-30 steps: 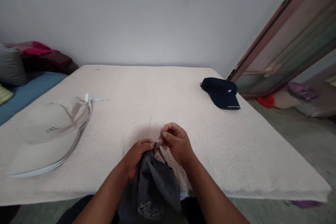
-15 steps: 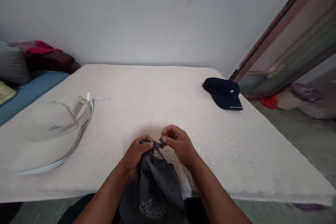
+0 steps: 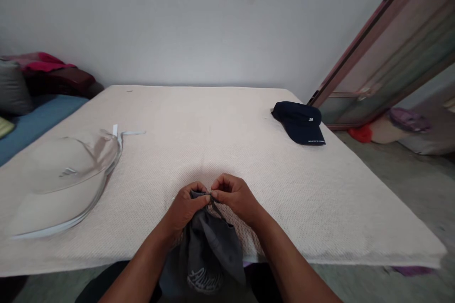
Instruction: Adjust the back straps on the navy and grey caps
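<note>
A dark grey cap with white stitched lettering hangs over the near table edge, below both hands. My left hand is closed, its thumb and fingers pinching the cap's back strap. Right beside it, my right hand pinches the same strap near its buckle, with the fingertips of both hands almost meeting. The fingers cover most of the strap and buckle. To the left lie stacked beige caps with a small logo and a loose pale strap. A navy cap rests at the far right.
A pale textured cloth covers the table, which meets the wall at the back. A blue surface with a grey cushion and red fabric stands at the left. Past the right edge are a framed door and bundles on the floor.
My right hand has moved left, closer to my left hand, and the strap portion between them is now hidden by the fingers. The view has shifted slightly.
</note>
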The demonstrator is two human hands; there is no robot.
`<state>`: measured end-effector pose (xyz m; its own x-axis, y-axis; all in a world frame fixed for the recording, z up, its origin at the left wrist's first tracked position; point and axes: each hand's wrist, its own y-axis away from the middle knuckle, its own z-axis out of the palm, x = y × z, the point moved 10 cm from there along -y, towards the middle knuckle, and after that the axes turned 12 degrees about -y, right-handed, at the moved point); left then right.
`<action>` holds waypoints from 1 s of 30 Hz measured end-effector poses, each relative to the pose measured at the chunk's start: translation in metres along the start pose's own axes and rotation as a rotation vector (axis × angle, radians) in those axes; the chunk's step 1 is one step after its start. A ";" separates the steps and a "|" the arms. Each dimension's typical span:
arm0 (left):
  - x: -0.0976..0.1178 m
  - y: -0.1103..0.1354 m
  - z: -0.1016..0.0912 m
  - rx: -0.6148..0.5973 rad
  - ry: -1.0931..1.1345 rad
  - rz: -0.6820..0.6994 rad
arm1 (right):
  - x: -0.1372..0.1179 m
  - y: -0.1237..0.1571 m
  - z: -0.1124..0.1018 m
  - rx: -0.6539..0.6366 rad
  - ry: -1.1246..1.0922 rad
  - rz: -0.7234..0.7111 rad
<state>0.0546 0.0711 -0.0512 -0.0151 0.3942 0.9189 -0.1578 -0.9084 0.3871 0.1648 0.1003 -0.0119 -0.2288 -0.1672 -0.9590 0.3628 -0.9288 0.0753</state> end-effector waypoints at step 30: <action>-0.004 -0.002 -0.002 -0.015 -0.032 -0.036 | -0.001 0.000 -0.007 0.064 0.157 -0.042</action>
<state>0.0532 0.0714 -0.0552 0.0229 0.4219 0.9064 -0.1727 -0.8913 0.4192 0.1712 0.1022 -0.0131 -0.0962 -0.0789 -0.9922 0.2963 -0.9539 0.0471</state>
